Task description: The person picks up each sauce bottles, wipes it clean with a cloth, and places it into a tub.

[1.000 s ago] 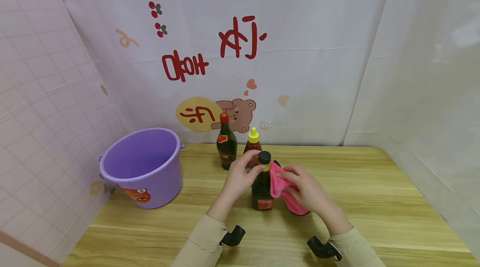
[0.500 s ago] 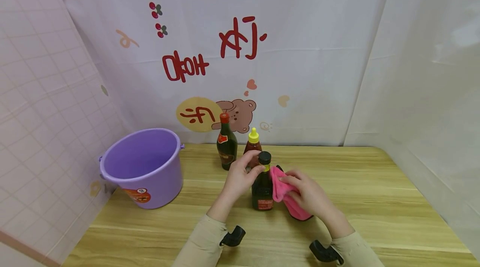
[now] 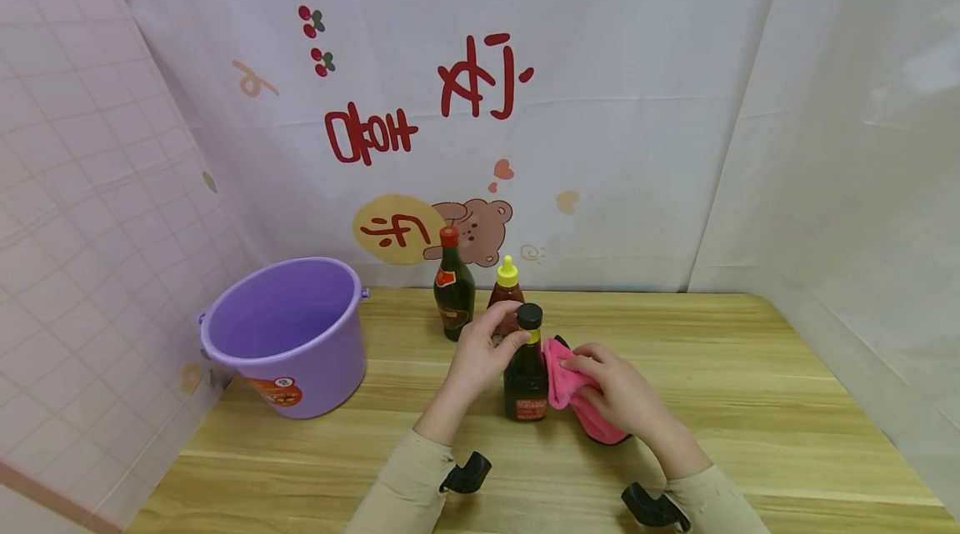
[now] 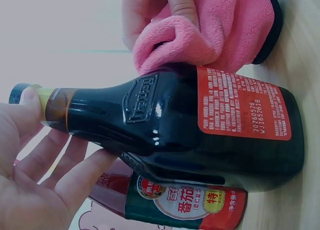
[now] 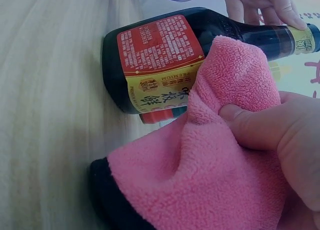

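Observation:
A dark soy sauce bottle (image 3: 525, 384) with a black cap stands upright on the wooden table. My left hand (image 3: 478, 355) pinches its neck just under the cap, thumb on the near side. In the right wrist view its red and yellow labels show. My right hand (image 3: 621, 388) grips a pink plush cloth (image 5: 235, 75) with black edging, thumb pressed into the folds. The bunched part lies against the bottle's right side, while the rest hangs toward the table. Right behind the soy sauce stands a ketchup bottle (image 3: 507, 291) with a yellow nozzle cap, partly hidden by my left fingers.
A dark green bottle (image 3: 454, 296) with a red cap stands behind and left of my left hand. On the table's left side is a purple bucket (image 3: 337, 351). A printed white curtain (image 3: 615, 117) closes off the back of the table (image 3: 750, 401).
My right hand has moved slightly down and right, taking the cloth lower along the soy sauce bottle's side. My left hand and the bottles have stayed in place.

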A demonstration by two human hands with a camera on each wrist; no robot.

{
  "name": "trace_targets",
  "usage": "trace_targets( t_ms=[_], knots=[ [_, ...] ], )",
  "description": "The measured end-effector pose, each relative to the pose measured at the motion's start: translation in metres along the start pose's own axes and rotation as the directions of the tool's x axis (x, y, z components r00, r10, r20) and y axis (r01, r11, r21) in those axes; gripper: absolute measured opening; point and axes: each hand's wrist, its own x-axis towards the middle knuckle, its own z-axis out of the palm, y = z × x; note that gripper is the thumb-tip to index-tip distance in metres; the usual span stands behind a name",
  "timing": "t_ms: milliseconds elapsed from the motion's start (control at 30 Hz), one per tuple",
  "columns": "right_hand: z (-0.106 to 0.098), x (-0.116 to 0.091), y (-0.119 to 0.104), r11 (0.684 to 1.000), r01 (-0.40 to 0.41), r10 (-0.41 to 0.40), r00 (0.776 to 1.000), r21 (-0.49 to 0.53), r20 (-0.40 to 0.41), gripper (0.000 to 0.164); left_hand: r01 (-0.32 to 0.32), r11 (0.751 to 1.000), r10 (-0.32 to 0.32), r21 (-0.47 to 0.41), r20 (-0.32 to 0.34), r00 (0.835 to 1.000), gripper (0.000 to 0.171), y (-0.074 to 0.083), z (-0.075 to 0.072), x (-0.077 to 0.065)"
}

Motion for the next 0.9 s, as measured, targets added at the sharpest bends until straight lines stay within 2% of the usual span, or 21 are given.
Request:
trace_targets(
  t_ms=[667, 900],
  knots=[
    [-0.0008, -0.0015, -0.0016, 0.999, -0.03, 0.031, 0.998, -0.018, 0.06, 0.039, 0.007, 1.0, -0.007, -0.01, -0.003, 1.0, 0.03, 0.0006, -0.0003, -0.0009],
    [-0.0014, -0.0014, -0.0023, 0.999, -0.015, 0.018, 0.998, -0.041, 0.056, 0.039, 0.022, 1.0, -0.022, -0.017, -0.003, 1.0, 0.03, 0.0006, 0.0004, -0.0001]
  ],
)
